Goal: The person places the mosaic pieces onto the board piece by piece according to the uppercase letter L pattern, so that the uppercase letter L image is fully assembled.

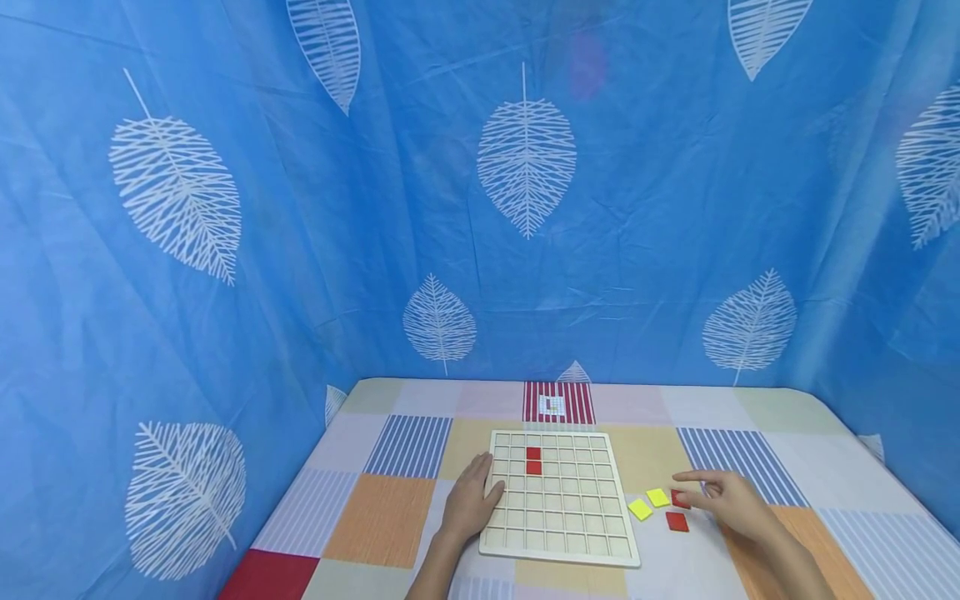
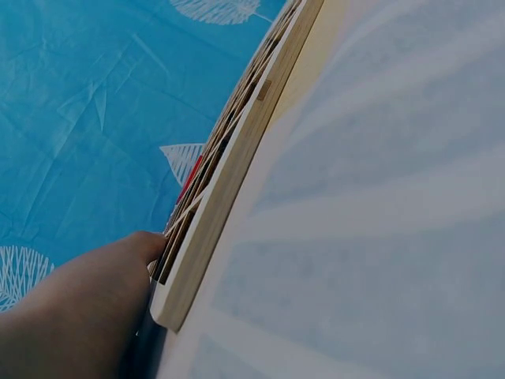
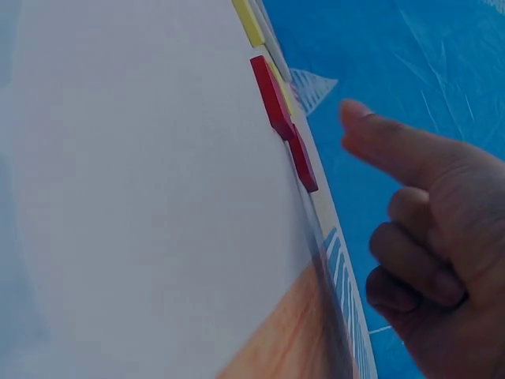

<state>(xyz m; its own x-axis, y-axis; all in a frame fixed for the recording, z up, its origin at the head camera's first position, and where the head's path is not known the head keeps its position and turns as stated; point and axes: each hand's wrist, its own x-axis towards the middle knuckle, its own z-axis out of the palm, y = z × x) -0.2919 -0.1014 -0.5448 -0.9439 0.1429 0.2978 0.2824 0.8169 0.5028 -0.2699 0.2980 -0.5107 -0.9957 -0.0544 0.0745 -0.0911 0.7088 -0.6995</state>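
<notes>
A pale wooden grid board [image 1: 558, 504] lies flat, with two red square tiles [image 1: 533, 461] one behind the other in its cells. My left hand [image 1: 468, 500] rests along the board's left edge, its thumb over the frame; the left wrist view shows that thumb [image 2: 146, 246] touching the edge, other fingers hidden. To the right of the board lie two yellow tiles [image 1: 648, 504] and two loose red tiles [image 1: 677, 522]. My right hand [image 1: 727, 500] hovers over the farther red tile, index finger and thumb extended and apart, other fingers curled [image 3: 406, 253]. Nothing shows between them.
A patchwork-patterned cloth [image 1: 378, 521] covers the table. Near its back edge lies a small white card [image 1: 552, 406] with a printed grid. Blue curtains [image 1: 637, 250] with white leaf prints hang behind and at both sides.
</notes>
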